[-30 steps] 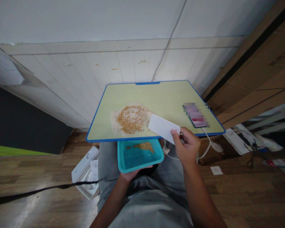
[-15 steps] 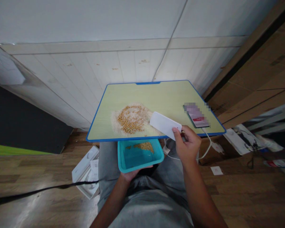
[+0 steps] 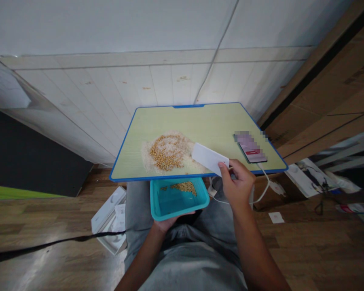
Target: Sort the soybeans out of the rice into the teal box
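Note:
My right hand [image 3: 238,180] pinches one end of a flat white card [image 3: 210,159] between thumb and fingers. The card's far end lies at the right side of a heap of white rice grains [image 3: 186,149] mixed with yellow soybeans [image 3: 165,155] on the table. Below the table's front edge, my left hand [image 3: 168,222] supports a turquoise plastic tray [image 3: 178,215] from underneath; most of its fingers are hidden. A small group of soybeans [image 3: 185,187] lies inside the tray, toward its back right.
The small green table [image 3: 206,121] has a blue rim. A phone [image 3: 251,148] with a white cable [image 3: 265,190] lies at its right. An opened white box [image 3: 111,218] is on the floor at left, and cardboard boxes [image 3: 330,89] stand at right.
My right hand and the card have shifted very slightly left and up. The tray, my left hand and the heap look the same.

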A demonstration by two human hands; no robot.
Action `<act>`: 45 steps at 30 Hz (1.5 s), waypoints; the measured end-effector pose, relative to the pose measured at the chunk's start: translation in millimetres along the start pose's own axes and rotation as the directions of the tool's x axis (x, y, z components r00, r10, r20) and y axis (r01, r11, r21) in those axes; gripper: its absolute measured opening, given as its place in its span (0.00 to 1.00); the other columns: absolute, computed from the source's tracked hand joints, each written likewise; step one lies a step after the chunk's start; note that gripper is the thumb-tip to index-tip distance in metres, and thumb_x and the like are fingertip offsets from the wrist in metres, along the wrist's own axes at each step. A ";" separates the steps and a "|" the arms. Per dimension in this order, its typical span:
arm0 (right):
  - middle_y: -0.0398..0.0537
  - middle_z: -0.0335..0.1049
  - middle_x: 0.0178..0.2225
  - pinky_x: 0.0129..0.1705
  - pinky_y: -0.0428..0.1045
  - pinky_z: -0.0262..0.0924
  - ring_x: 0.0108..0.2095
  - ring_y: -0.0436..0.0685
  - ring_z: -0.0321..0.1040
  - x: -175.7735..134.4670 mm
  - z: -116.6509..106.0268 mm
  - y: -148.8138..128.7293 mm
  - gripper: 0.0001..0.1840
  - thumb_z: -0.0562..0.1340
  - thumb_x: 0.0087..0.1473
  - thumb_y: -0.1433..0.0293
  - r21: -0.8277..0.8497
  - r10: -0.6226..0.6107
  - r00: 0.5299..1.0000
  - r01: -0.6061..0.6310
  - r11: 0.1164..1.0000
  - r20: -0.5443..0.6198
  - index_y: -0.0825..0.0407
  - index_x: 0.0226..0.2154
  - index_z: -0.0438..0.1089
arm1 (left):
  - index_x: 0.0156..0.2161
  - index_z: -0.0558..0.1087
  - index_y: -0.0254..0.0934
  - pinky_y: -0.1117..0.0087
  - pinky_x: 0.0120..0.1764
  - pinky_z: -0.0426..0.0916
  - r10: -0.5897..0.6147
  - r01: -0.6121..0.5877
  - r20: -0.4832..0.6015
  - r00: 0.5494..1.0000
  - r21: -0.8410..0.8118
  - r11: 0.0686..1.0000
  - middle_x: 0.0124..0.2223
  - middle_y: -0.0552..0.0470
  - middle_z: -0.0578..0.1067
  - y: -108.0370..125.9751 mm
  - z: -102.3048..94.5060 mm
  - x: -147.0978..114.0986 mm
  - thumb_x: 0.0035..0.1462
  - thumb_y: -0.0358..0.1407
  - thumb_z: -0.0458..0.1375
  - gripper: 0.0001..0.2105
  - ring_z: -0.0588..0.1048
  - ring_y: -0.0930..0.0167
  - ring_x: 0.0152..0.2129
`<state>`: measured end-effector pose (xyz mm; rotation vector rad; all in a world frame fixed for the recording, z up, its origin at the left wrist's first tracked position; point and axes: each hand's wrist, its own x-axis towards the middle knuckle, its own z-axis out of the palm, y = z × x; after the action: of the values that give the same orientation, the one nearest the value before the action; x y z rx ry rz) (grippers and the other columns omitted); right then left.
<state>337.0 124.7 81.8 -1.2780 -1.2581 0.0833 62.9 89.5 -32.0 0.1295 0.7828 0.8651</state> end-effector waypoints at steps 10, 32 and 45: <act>0.44 0.83 0.30 0.31 0.51 0.69 0.27 0.57 0.75 0.0 -0.5 -1.0 0.17 0.75 0.77 0.55 0.017 0.012 1.000 -0.013 1.000 0.021 0.45 0.37 0.86 | 0.61 0.93 0.57 0.14 0.78 0.73 0.021 -0.021 0.024 0.999 0.016 1.000 0.82 0.44 0.84 -1.6 -0.8 1.2 0.61 0.76 0.71 0.36 0.75 0.26 0.83; 0.41 0.72 0.25 0.31 0.51 0.66 0.27 0.57 0.65 2.3 0.7 -8.2 0.29 0.74 0.76 0.45 0.070 0.072 0.988 -0.082 0.994 0.134 0.45 0.30 0.79 | 0.67 0.91 0.58 0.14 0.79 0.71 0.013 -0.014 0.024 1.000 0.045 0.999 0.84 0.46 0.82 0.3 0.5 -0.6 0.64 0.73 0.70 0.36 0.70 0.29 0.86; 0.40 0.70 0.25 0.31 0.50 0.64 0.27 0.56 0.63 1.7 -1.5 -5.0 0.26 0.74 0.75 0.50 0.086 0.052 0.987 -0.066 0.994 0.151 0.45 0.29 0.78 | 0.67 0.90 0.57 0.14 0.78 0.72 0.011 -0.011 0.000 1.000 0.023 1.000 0.83 0.45 0.83 1.2 3.4 -2.2 0.65 0.75 0.68 0.37 0.74 0.28 0.84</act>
<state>335.9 123.0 86.9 -1.2489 -1.3283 0.2800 63.5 89.4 -27.9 0.1545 0.7926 0.8662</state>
